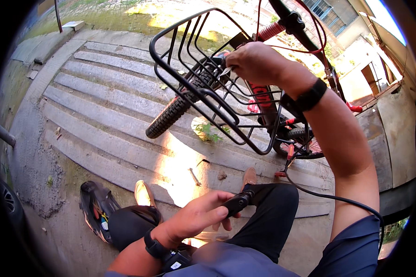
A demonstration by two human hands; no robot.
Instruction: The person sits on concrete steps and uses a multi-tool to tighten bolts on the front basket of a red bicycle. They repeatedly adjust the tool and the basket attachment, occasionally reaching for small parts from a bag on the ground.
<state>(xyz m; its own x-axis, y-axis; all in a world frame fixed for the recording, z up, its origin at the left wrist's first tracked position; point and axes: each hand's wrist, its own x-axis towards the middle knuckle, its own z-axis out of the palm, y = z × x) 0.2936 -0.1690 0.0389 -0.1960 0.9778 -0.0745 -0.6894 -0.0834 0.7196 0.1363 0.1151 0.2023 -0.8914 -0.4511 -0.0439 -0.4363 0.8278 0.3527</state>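
My left hand [196, 217] is closed round a short black tool [239, 203] with a round pivot at its end, like a folded multi-tool, held over my lap. Raised to the far right, my right hand [259, 63] is pinched at the back of a black wire basket [208, 94]. A small flat metal piece [226, 71] shows at those fingertips; its kind is unclear. The basket is on the front of a bicycle with a knobby front tyre [168, 116], a red handlebar grip [269, 31] and a red frame tube [263, 99].
On the grooved concrete [106, 115] between my feet and the bicycle lie a bent black hex key [203, 161] and a small metal rod [194, 177]. An open black bag [94, 207] stands by my left leg. A black cable [328, 196] runs along my right arm.
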